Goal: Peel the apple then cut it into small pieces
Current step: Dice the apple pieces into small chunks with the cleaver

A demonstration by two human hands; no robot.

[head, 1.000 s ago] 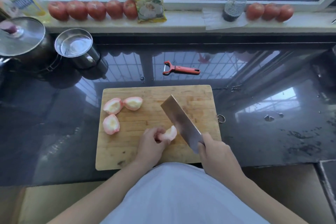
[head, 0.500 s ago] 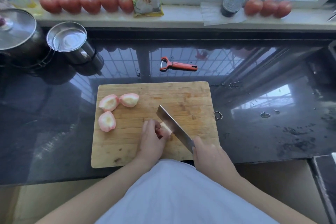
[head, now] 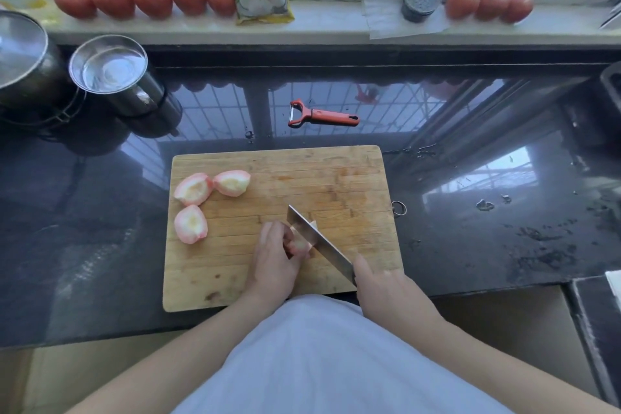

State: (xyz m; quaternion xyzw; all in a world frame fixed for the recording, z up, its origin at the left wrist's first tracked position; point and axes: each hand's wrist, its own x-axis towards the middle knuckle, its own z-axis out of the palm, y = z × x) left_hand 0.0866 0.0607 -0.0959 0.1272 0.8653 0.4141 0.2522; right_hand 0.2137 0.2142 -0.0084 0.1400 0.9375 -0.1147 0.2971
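A peeled, pink-tinged apple quarter (head: 297, 243) lies on a pale wooden cutting board (head: 336, 178), pinned under the curled fingers of the left hand (head: 274, 260), while the right hand (head: 381, 282) is closed around the handle of a broad steel cleaver (head: 317, 240) whose blade is down in the fruit just right of those fingers. Three more peeled apple quarters (head: 193, 190) sit apart, beyond and to the left of the left hand. A red-handled peeler (head: 322, 116) lies past the board on the dark glossy worktop (head: 487, 245).
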